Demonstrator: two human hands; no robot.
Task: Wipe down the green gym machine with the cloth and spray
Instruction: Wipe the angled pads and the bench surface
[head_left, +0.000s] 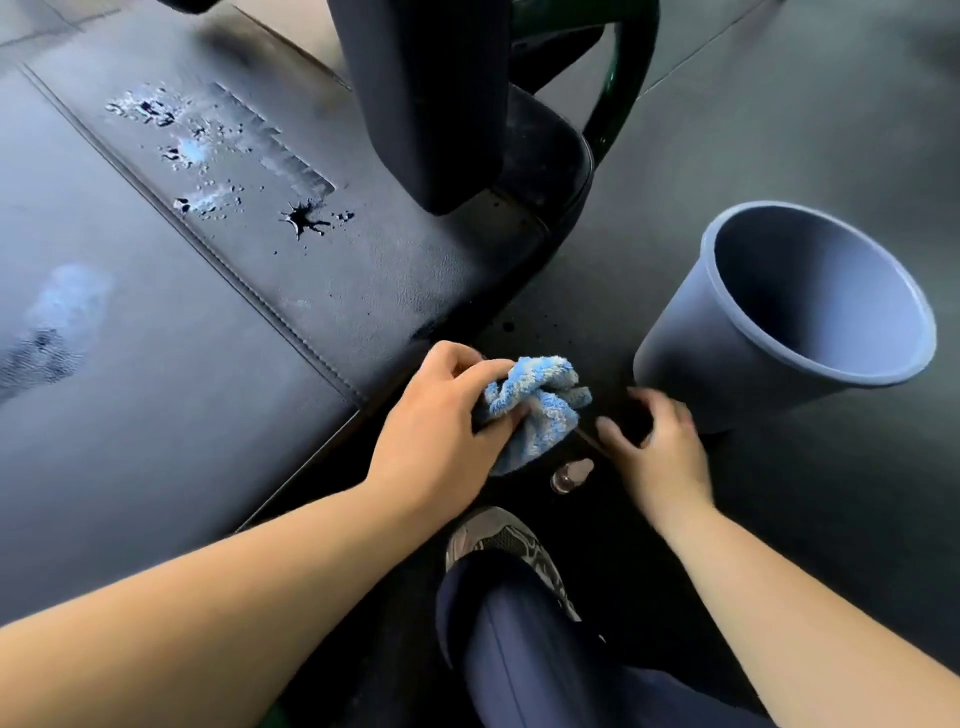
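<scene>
Fingers of my left hand (436, 415) grip the crumpled blue-and-white terry cloth (540, 400). My right hand (660, 447) is blurred with its fingers curled, and I cannot tell whether they hold anything. The green gym machine's black padded seat (218, 312) carries spray droplets (208, 156) towards its far edge. A grey-blue plastic bucket (779, 322) sits on the dark floor (779, 130). The cloth hangs between the seat's near corner and the bucket.

- Left hand (441, 415) grips a crumpled blue-and-white terry cloth (540, 400) just off the black padded bench's (182, 415) edge.
- Right hand (660, 447), fingers (652, 402) curled, beside a grey-blue plastic bucket (691, 338).
</scene>
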